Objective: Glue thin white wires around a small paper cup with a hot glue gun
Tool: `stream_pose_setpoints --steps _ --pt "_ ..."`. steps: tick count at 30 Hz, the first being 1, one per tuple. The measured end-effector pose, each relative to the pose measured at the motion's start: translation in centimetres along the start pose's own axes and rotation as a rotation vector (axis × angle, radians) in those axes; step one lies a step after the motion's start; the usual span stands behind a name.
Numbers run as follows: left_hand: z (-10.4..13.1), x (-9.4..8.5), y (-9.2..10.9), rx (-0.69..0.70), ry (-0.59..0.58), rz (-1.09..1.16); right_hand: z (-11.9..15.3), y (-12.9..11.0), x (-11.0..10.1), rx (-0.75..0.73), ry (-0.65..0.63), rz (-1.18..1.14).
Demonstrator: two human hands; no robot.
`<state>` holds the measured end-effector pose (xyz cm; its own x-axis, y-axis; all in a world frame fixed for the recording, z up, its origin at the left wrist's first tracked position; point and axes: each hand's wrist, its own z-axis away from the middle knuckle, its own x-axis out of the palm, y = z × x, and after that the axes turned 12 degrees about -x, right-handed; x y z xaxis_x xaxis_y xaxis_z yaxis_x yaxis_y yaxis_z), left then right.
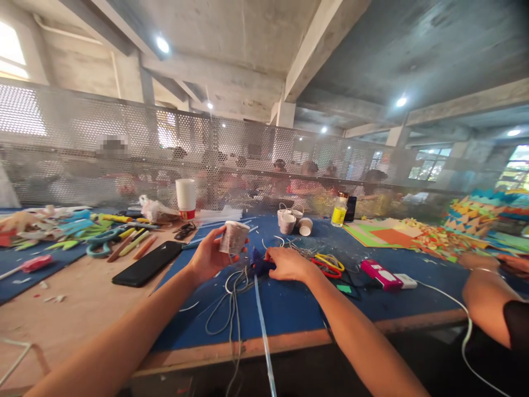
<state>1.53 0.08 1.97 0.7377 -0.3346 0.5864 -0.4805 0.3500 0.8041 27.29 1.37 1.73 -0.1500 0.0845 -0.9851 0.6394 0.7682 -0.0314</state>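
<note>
My left hand (210, 255) is closed around a small paper cup (233, 238) with a printed side, lifted above the blue mat and tipped slightly. Just right of it, my right hand (289, 263) has its fingers on a dark blue glue gun (258, 263). A long translucent glue stick (263, 325) runs from the gun's back toward me over the table edge. Grey cords (233, 309) lie loosely looped below the cup. Several similar cups, some with string handles, stand behind my hands; one cup (306, 226) lies on its side.
A black phone (147, 263), scissors (101, 242) and markers lie to the left. Red-and-yellow-handled scissors (330, 264), a magenta box (381, 274) and coloured paper (386, 234) are to the right. A co-worker's arm (485, 295) reaches in at right. A perforated screen (231, 149) stands behind.
</note>
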Motion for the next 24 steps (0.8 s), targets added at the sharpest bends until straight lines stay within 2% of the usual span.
stream_pose_setpoints --steps 5,15,19,24 --pt "0.0 -0.7 0.2 0.022 -0.008 0.028 0.0 -0.7 0.0 -0.007 0.071 -0.05" --pt "0.2 -1.1 0.8 0.087 0.008 0.101 -0.6 0.7 -0.5 -0.014 0.424 -0.311" --pt "0.3 -1.0 0.8 0.094 0.006 0.112 -1.0 0.9 -0.8 -0.016 0.52 -0.597" --pt "0.2 -1.0 0.7 0.063 0.005 0.099 -1.6 -0.4 -0.7 0.042 0.664 -0.929"
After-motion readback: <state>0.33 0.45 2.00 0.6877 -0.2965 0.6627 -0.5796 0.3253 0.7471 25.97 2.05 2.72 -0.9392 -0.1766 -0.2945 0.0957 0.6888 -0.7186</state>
